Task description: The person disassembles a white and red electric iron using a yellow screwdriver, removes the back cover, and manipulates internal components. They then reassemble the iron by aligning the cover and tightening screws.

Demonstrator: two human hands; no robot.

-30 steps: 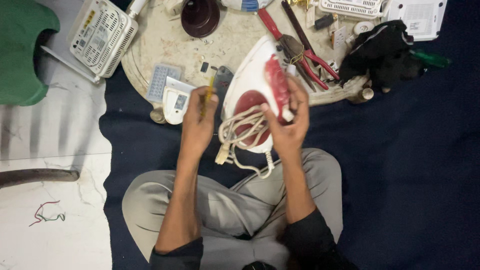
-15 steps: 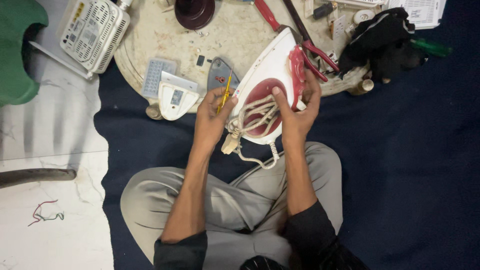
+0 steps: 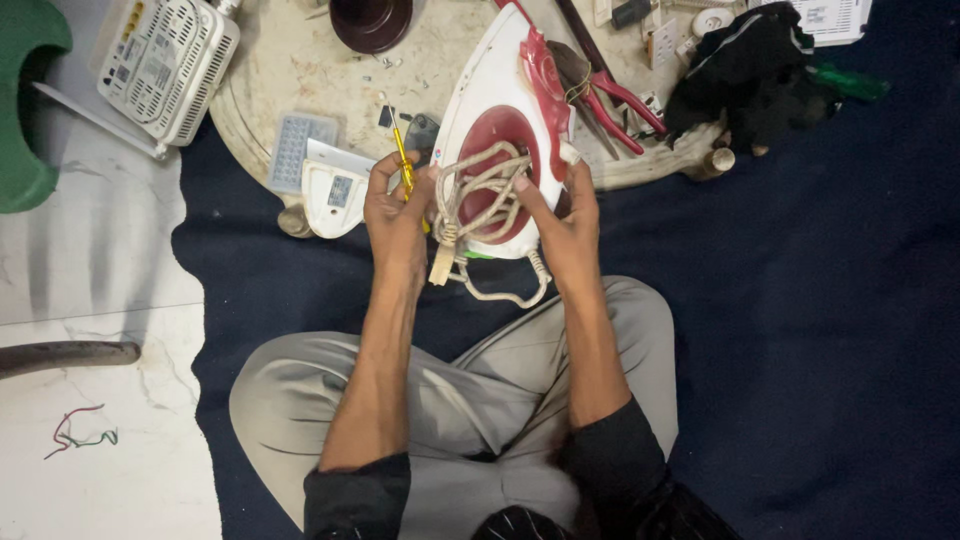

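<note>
I see both hands gripping the iron (image 3: 495,110), white with a dark red middle and red handle, tilted between them over the bench (image 3: 300,80) edge. My left hand (image 3: 398,205) also pinches a yellow screwdriver (image 3: 403,160). My right hand (image 3: 560,215) closes on the iron's side, thumb touching the beige cord (image 3: 480,195) coiled on it.

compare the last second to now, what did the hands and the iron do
Both hands lifted the white and red iron away from the lap, so it now lies over the edge of the round stone slab. The right hand shifted from the iron's side onto the bundled cord. The left hand still pinches the yellow screwdriver and steadies the iron. The red pliers and white router stayed put.
</note>
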